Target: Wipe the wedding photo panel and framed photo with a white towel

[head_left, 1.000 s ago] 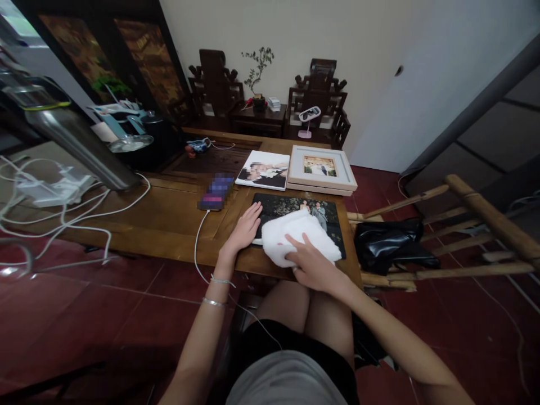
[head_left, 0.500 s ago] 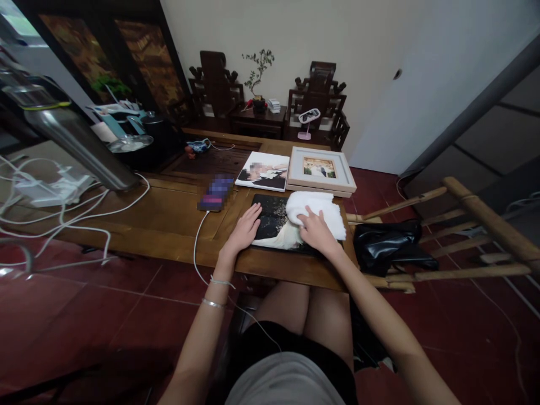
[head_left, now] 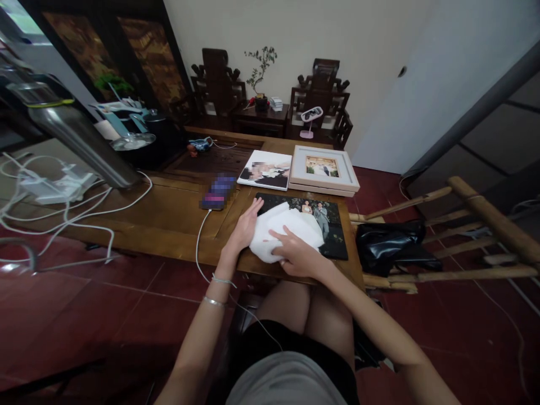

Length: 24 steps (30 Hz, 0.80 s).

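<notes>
- White cloth (head_left: 287, 216), one piece, seen in the head view: it lies loosely folded over the left part of the dark photo panel (head_left: 335, 236), near the front edge of the worktop (head_left: 169, 219).
- The right hand (head_left: 299, 253) rests on top of the cloth, fingers spread; this probably spreads its pressure over the cloth (what the undersides of the fingers do is hidden).
- The left hand (head_left: 245, 226) lies at the panel's left edge, fingers extended and fairly close together, pinching nothing that shows; likely it braces the panel. I cannot tell whether it touches the cloth.
- One panel, lying flat, with two people printed on it; being flat on the wood, it should have firm support.
- Behind it, side by side: one white-edged print (head_left: 264, 171) and one framed picture (head_left: 323, 169) (a second edge beneath suggests two stacked), apparently set back to leave the front free.
- To the left, one phone (head_left: 218, 192), with one cable (head_left: 198, 242) plugged in, probably charging.
- Beyond, two dark chairs (head_left: 217, 84).
</notes>
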Each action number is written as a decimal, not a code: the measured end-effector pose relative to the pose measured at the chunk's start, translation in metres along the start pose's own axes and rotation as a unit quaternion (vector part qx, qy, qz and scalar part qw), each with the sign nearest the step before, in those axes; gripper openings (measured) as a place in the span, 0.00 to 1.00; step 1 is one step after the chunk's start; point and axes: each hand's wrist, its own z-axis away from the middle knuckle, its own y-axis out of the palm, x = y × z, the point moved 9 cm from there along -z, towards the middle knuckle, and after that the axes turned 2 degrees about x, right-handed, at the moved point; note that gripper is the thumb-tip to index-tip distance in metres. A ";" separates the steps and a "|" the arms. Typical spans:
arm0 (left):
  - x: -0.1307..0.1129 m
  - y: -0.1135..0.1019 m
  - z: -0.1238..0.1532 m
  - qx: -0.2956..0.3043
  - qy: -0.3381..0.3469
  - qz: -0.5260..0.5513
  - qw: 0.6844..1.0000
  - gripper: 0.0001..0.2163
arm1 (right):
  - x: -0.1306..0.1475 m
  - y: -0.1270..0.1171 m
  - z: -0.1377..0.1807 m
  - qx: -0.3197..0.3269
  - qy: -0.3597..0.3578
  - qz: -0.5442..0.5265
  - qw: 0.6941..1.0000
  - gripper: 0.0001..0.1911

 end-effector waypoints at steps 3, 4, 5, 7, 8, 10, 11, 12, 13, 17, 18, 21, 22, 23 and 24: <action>0.008 0.011 -0.001 0.039 -0.023 -0.020 0.999 0.27 | -0.011 -0.010 0.024 -0.004 0.010 -0.042 0.999 0.17; 0.011 0.014 -0.001 0.049 -0.032 -0.028 0.998 0.27 | -0.018 -0.014 0.029 -0.009 0.024 -0.048 0.999 0.17; 0.013 0.016 -0.001 0.056 -0.040 -0.037 0.997 0.26 | -0.026 -0.016 0.034 -0.012 0.043 -0.050 0.998 0.17; 0.016 0.018 -0.001 0.064 -0.050 -0.051 0.995 0.25 | -0.047 -0.019 0.037 -0.021 0.096 -0.037 0.994 0.17; 0.017 0.019 0.000 0.065 -0.053 -0.057 0.995 0.24 | -0.058 -0.020 0.036 -0.028 0.123 -0.024 0.992 0.17; 0.019 0.019 0.000 0.067 -0.058 -0.068 0.994 0.23 | -0.077 -0.022 0.028 -0.044 0.166 -0.003 0.985 0.17; 0.020 0.019 0.000 0.068 -0.059 -0.072 0.993 0.23 | -0.086 -0.024 0.021 -0.055 0.186 0.001 0.981 0.18; 0.021 0.019 0.000 0.069 -0.059 -0.076 0.993 0.23 | -0.095 -0.026 0.013 -0.067 0.207 0.000 0.976 0.19; 0.022 0.020 0.000 0.070 -0.056 -0.079 0.993 0.22 | -0.103 -0.027 0.004 -0.078 0.226 -0.006 0.971 0.21; 0.023 0.021 -0.001 0.067 -0.032 -0.086 0.994 0.22 | -0.121 -0.030 -0.039 -0.102 0.269 -0.019 0.958 0.24; 0.023 0.021 -0.001 0.066 -0.024 -0.088 0.994 0.21 | -0.122 -0.031 -0.051 -0.102 0.265 -0.017 0.959 0.23; 0.025 0.021 0.000 0.059 -0.012 -0.092 0.994 0.21 | -0.118 -0.031 -0.079 -0.094 0.236 -0.013 0.967 0.21; 0.026 0.021 0.000 0.057 -0.012 -0.092 0.994 0.21 | -0.116 -0.031 -0.084 -0.091 0.227 -0.012 0.970 0.21; 0.026 0.021 0.000 0.055 -0.013 -0.092 0.994 0.21 | -0.115 -0.030 -0.086 -0.089 0.221 -0.010 0.971 0.20; 0.027 0.021 0.000 0.055 -0.013 -0.090 0.994 0.21 | -0.115 -0.030 -0.086 -0.087 0.220 -0.007 0.972 0.21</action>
